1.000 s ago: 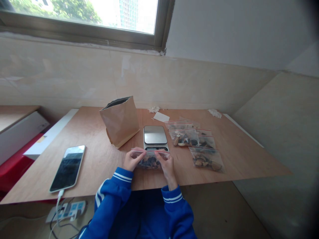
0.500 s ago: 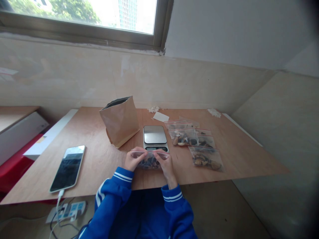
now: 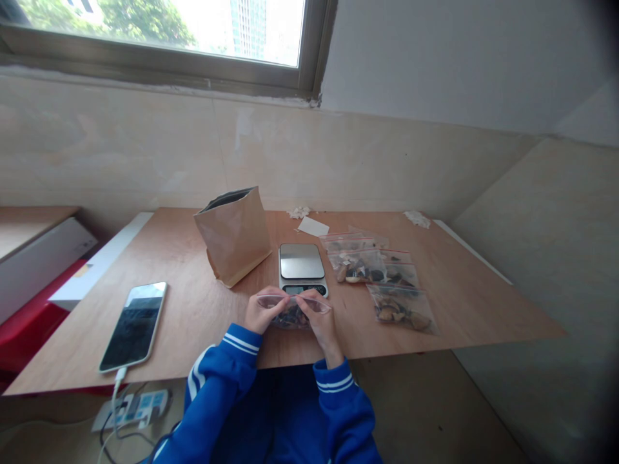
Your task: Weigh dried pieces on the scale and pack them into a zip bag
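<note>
At the near edge of the plywood table point(image 3: 459, 303), both hands meet over a small clear zip bag point(image 3: 293, 310) holding dark, nut-like pieces. The left hand point(image 3: 262, 313) pinches the bag's top strip near its left end, thumb in front and fingers behind; the right hand point(image 3: 320, 317) pinches the same strip toward the middle and right. Both grips are closed tight on the plastic, with no gap showing between fingertips and bag. Holding it by the mouth keeps the opening uppermost, so the contents sag to the bottom and stay put, and it puts the fingers right on the seal line. Whether the zip is pressed shut along its whole length, I cannot tell.

Just behind the hands sits a small digital kitchen scale point(image 3: 302, 267), its steel platform bare, close enough to reach without stretching. To its left a brown kraft paper pouch point(image 3: 234, 233) stands open-topped, leaning slightly. To the right, several filled zip bags point(image 3: 382, 277) lie flat in an overlapping row, red seal lines showing. A smartphone point(image 3: 134, 325) lies screen-up at the left, with a cable at its near end. A white paper slip point(image 3: 313, 226) rests farther back.
</note>
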